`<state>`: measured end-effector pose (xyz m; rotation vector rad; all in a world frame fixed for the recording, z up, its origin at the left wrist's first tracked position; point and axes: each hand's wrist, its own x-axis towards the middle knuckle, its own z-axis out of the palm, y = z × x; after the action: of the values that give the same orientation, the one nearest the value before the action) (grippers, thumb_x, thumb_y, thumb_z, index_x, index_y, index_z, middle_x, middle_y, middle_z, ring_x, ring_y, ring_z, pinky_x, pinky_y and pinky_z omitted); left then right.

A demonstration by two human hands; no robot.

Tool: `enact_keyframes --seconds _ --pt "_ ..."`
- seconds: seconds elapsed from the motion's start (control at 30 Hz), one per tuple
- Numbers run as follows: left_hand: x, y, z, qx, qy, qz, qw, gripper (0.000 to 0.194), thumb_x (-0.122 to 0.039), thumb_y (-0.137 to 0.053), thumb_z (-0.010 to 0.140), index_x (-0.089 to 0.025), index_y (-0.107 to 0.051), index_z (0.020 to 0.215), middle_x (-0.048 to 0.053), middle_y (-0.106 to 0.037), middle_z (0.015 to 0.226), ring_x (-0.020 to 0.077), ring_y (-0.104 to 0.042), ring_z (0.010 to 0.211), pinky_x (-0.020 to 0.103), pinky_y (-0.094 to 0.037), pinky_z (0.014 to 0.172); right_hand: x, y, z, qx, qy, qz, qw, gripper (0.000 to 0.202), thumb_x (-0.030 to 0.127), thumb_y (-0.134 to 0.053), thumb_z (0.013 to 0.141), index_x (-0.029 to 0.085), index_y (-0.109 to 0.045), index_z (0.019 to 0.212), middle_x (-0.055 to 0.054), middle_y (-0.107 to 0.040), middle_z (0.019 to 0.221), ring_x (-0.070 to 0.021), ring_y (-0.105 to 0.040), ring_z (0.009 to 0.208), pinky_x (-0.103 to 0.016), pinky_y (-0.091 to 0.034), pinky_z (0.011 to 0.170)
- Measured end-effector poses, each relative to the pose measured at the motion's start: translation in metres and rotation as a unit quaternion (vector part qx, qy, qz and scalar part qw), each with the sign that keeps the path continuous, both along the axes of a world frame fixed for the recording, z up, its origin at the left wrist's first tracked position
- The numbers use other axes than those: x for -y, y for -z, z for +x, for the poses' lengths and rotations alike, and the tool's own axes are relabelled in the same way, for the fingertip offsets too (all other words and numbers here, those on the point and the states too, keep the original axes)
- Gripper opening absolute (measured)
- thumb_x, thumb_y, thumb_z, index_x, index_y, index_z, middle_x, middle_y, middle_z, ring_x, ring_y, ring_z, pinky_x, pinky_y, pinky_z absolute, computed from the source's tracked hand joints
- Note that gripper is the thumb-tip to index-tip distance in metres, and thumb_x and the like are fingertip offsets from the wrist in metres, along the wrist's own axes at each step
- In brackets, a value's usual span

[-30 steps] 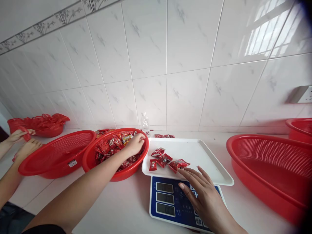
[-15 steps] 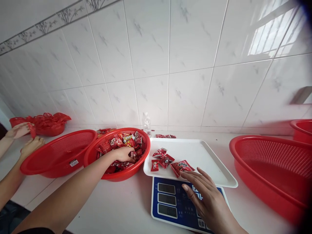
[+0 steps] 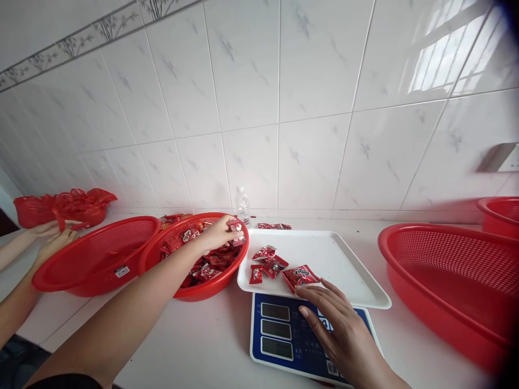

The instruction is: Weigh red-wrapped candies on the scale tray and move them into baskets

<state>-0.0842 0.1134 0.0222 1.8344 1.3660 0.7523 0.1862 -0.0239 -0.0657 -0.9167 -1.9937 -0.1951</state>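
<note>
My left hand [image 3: 219, 234] is closed on a small red snack packet [image 3: 237, 231], above the right side of a red plastic basket [image 3: 198, 294] full of red wrapped packets [image 3: 208, 272]. The white tray [image 3: 324, 251] of a blue digital scale [image 3: 279, 327] stands just right of that basket. On the tray lie several red packets, the largest [image 3: 300, 275] near its front edge. My right hand [image 3: 343, 327] is open over the scale's panel, fingers stretched out, its fingertips close to that largest packet; whether they touch it I cannot tell.
A person's hands [image 3: 57, 237] at the far left hold a red strip beside red plastic bags [image 3: 87, 202]. An oval red basket [image 3: 93, 270] stands there. More red baskets [image 3: 438, 292] are on the right. A clear bottle [image 3: 242, 205] stands against the tiled wall [image 3: 247, 167].
My left hand has risen from among the packets toward the basket's right rim, bringing one packet up. My right hand has barely moved. The other person's hands have drawn closer together.
</note>
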Motion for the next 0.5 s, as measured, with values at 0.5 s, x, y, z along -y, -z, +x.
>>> enact_keyframes --seconds 0.5 --pt "0.042 0.031 0.086 -0.283 0.209 0.104 0.930 0.071 -0.058 -0.053 0.084 -0.023 -0.035 0.142 0.012 -0.028 0.152 0.0350 -0.022 0.140 0.053 -0.019 0.113 -0.008 0.010 0.002 0.072 0.086 -0.006 0.994 0.031 0.035 -0.040 0.098 0.021 -0.054 0.121 -0.009 -0.071 0.109 -0.0229 -0.068 0.098 -0.051 -0.045 0.095"
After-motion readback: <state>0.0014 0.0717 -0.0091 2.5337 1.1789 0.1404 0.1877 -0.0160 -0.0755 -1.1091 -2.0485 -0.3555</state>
